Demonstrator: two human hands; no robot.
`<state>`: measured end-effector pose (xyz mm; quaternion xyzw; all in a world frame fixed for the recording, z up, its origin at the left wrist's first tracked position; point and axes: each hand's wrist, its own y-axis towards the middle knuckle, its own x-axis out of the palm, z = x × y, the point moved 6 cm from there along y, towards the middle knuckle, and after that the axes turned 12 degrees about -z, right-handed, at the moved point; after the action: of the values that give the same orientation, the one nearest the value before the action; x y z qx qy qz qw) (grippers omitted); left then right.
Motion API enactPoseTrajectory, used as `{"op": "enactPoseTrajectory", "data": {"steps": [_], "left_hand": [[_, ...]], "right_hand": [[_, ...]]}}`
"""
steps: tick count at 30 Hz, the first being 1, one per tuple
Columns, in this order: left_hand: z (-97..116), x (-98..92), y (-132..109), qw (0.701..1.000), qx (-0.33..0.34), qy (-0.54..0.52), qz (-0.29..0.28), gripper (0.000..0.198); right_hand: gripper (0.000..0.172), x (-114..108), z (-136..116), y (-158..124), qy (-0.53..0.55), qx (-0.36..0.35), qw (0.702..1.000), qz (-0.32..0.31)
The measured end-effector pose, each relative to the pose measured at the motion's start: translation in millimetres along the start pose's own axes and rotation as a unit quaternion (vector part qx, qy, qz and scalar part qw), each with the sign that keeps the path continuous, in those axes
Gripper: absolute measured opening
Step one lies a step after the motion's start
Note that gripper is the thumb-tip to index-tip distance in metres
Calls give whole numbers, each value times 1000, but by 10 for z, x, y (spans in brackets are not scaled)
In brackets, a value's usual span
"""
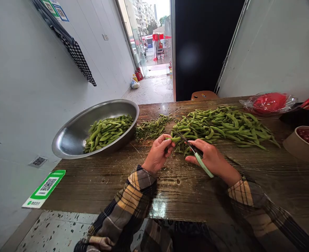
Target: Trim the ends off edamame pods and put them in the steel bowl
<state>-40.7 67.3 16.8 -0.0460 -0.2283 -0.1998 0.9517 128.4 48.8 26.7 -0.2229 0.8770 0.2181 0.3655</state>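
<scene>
Between the thumb and fingers of my left hand [158,154] is a green edamame pod [174,139], held over the wooden table. My right hand [208,157] is closed around a pair of scissors [201,161] with pale green handles. The scissor blades point up and left, close to the pod's far end; whether they touch it I cannot tell. Just beyond my hands lies a wide heap of edamame pods [222,124]. To its left sits a small pile of trimmings [154,127]. A large steel basin [72,131], tilted in view, has many pods inside.
A QR code card [45,189] lies at the table's left edge. On the right are a red item in clear plastic [269,102] and a tan bowl [290,143] of dark red contents. Beyond the table [104,189], a stool [204,95] stands near the doorway.
</scene>
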Motion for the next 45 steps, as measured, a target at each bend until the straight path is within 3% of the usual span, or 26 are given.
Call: {"op": "enactPoseTrajectory", "data": {"steps": [11, 21, 25, 28, 30, 32, 35, 37, 39, 42, 45], "left_hand": [[-13, 39, -1, 1000, 2, -18, 2, 22], [-17, -119, 24, 997, 6, -63, 45, 16], [-11, -119, 19, 996, -7, -82, 18, 15], [-12, -77, 18, 998, -24, -52, 3, 16], [-35, -69, 26, 998, -44, 36, 7, 18], [-46, -72, 49, 979, -42, 201, 10, 17], [-72, -40, 94, 881, 5, 472, -5, 9], [-130, -20, 118, 819, 22, 572, -30, 11], [-153, -28, 132, 794, 27, 606, -43, 7], [-69, -77, 126, 821, 28, 570, -13, 9], [8, -131, 88, 895, -1, 445, 23, 23]], "right_hand": [[38, 1, -28, -11, -4, -9, 1000, 12], [40, -40, 37, -13, -25, 8, 998, 59], [42, -87, 64, -7, -29, 18, 997, 70], [41, -82, 52, -3, -31, 11, 997, 67], [41, -73, 46, -2, -30, 4, 997, 66], [41, -71, 46, -2, -29, 2, 997, 66], [40, -72, 43, -2, -32, 5, 998, 59], [37, -71, 35, -1, -35, 8, 998, 51], [36, -70, 26, -2, -36, 9, 998, 48], [37, -67, 22, -5, -37, 11, 998, 52], [39, -58, 33, -9, -37, 13, 998, 54]]}}
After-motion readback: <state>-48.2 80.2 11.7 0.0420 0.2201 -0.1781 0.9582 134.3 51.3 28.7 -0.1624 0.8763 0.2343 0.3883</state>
